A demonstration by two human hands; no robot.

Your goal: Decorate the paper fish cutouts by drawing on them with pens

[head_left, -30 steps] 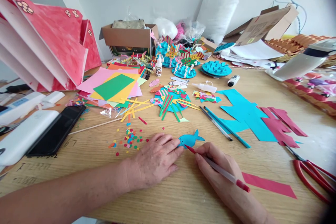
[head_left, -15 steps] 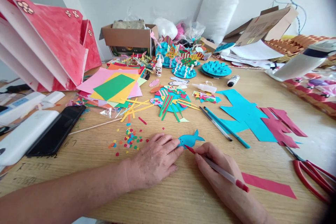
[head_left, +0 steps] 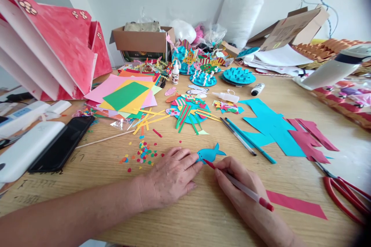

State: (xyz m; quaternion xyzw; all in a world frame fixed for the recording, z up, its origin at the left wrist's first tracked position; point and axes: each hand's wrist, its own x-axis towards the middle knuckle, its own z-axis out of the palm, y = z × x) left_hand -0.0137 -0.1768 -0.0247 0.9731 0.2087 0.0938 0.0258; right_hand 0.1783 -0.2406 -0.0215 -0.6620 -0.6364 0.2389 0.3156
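Observation:
A blue paper fish [head_left: 209, 155] with small dark dots near its head lies flat on the wooden table. My left hand [head_left: 175, 173] rests palm down with fingers stretched out, its fingertips pressing the fish's head end. In my right hand [head_left: 242, 183] is a red pen [head_left: 246, 190], gripped between thumb and fingers, its tip on the fish's lower edge. Small coloured paper dots [head_left: 144, 152] lie scattered left of my left hand. A red paper strip [head_left: 297, 204] sits beside my right wrist.
Red-handled scissors [head_left: 337, 187] and blue paper scraps [head_left: 275, 127] are at the right. Two pens [head_left: 240, 137] lie beyond my right hand. A blue disc with paper fish and strips [head_left: 189, 110] stands mid-table. Left are a black phone [head_left: 65, 144] and coloured paper sheets [head_left: 126, 96].
The rear end of the red pen has shifted very slightly left. Otherwise both hands and the fish look the same.

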